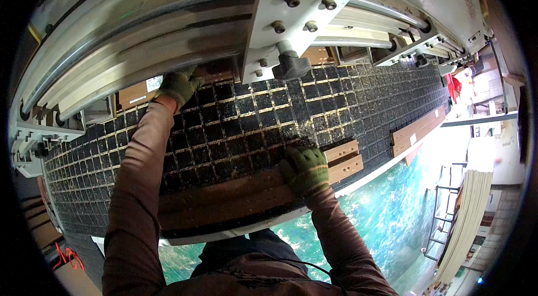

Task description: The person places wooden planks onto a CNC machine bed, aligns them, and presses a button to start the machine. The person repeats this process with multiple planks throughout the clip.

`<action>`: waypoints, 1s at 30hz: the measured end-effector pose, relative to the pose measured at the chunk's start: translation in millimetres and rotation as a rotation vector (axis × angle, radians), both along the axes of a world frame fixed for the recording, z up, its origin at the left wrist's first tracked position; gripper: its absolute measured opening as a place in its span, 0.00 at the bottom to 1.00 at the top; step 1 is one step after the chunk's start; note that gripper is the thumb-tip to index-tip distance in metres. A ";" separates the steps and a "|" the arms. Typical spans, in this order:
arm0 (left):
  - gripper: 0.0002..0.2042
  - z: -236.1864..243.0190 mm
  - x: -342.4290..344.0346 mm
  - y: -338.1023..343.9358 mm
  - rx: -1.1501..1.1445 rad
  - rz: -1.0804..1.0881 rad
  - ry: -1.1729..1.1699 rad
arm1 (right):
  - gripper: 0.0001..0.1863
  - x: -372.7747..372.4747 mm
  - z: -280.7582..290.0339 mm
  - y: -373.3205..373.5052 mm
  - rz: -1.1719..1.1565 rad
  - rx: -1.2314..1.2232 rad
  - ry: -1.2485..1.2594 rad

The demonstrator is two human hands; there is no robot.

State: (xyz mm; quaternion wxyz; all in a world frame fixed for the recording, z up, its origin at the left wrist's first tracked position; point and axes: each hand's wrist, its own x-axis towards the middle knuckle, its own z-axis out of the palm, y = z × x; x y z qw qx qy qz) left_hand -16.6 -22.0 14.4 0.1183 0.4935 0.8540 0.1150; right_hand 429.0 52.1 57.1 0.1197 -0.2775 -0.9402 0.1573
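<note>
My left hand (178, 90), in a green glove, reaches to a wooden board with a white label (136, 94) under the rail. Its fingertips are partly hidden in shadow. My right hand (304, 168), also gloved, grips the near wooden boards (221, 202), which are drilled with holes and lie along the front edge of a black gridded machine bed (238, 117). Above the bed, a white bolted bracket (260, 44) carries a dark knob (291, 65).
Long metal rails (168, 16) span the machine. Another drilled board (418, 131) lies at the right. Beyond are a green mottled floor (381, 206), a metal frame (440, 217) with stacked pale panels (465, 223), red objects (455, 86), and an orange hose (66, 257) at lower left.
</note>
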 end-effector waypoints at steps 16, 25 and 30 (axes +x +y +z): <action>0.31 -43.7 20.2 -17.9 0.379 0.028 0.365 | 0.19 -3.4 -1.5 2.2 0.035 0.015 -0.016; 0.28 -41.9 39.5 -20.4 0.554 0.049 0.419 | 0.19 11.0 -24.7 0.9 0.020 0.131 0.001; 0.26 -22.2 40.9 -27.3 0.599 0.097 0.439 | 0.17 1.9 -16.6 -4.8 0.010 0.080 0.003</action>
